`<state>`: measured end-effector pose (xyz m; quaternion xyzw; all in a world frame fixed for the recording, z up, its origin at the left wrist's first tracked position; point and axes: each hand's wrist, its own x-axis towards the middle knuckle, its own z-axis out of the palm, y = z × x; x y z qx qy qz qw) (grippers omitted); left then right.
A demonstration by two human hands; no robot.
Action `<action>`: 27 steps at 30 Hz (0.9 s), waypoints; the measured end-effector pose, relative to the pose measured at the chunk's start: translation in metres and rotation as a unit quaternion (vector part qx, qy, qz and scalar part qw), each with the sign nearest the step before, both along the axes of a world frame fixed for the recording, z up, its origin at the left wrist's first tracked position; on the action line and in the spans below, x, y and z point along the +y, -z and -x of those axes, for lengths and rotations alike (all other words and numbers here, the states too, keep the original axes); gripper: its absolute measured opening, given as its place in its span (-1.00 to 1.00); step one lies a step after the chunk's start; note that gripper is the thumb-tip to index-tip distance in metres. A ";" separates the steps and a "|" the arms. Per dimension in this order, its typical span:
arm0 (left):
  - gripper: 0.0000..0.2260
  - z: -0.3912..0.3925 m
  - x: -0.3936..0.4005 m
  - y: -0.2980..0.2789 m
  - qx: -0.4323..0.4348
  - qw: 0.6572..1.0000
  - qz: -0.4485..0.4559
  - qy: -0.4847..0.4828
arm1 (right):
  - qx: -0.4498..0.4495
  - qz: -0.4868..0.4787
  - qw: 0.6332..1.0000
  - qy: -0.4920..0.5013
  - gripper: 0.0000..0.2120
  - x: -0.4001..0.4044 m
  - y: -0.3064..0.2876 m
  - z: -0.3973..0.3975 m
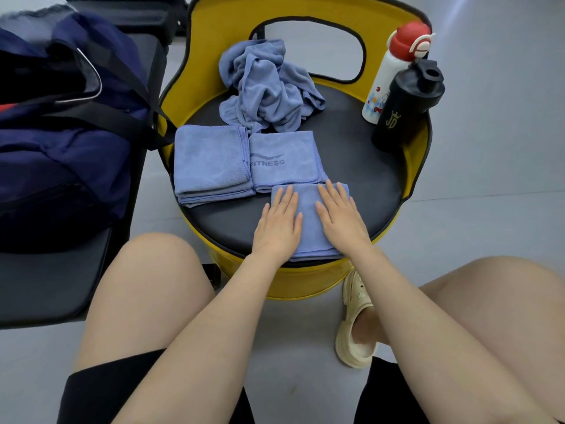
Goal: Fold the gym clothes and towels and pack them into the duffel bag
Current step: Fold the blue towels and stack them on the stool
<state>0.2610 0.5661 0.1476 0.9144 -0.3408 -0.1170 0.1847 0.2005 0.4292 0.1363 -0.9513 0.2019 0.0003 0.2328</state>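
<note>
While unzipped, duffel bag [61, 154], red item inside

The folded towel [310, 221] under the flat hands is soft blue microfibre cloth, matt with a faint nap, the same as the two folded towels [214, 162] beside it and the crumpled heap [269, 87] behind. The seat pad [360, 179] looks like smooth black leatherette with a dull sheen, set in a glossy yellow painted shell [305, 286]. The duffel bag [67, 154] is navy woven fabric. The black shaker bottle [403, 105] is matt plastic.
</note>
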 end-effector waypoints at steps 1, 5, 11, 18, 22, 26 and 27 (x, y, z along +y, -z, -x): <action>-0.54 0.001 0.001 -0.002 0.004 1.000 0.018 -0.013 | -0.019 -0.022 0.999 0.016 -0.52 -0.001 -0.002 0.001; -0.55 0.003 0.008 -0.009 -0.024 0.998 0.031 -0.054 | -0.066 -0.033 0.991 0.109 -0.52 -0.002 -0.007 0.011; -0.50 0.009 0.018 -0.012 0.074 0.982 0.084 -0.152 | -0.049 -0.074 0.974 0.209 -0.52 -0.001 -0.018 0.016; -0.59 0.011 0.027 -0.018 0.222 0.947 0.130 -0.194 | 0.019 -0.215 0.935 0.281 -0.56 -0.001 -0.028 0.014; -0.68 0.009 0.037 -0.025 0.299 0.907 0.195 -0.224 | -0.020 -0.266 0.923 0.278 -0.76 0.003 -0.038 0.014; -0.79 0.007 0.041 -0.034 0.358 0.860 0.262 -0.253 | -0.062 -0.267 0.927 0.255 -0.78 0.006 -0.054 0.011; -0.79 0.004 0.042 -0.037 0.363 0.855 0.271 -0.252 | -0.065 -0.269 0.928 0.250 -0.78 0.006 -0.058 0.009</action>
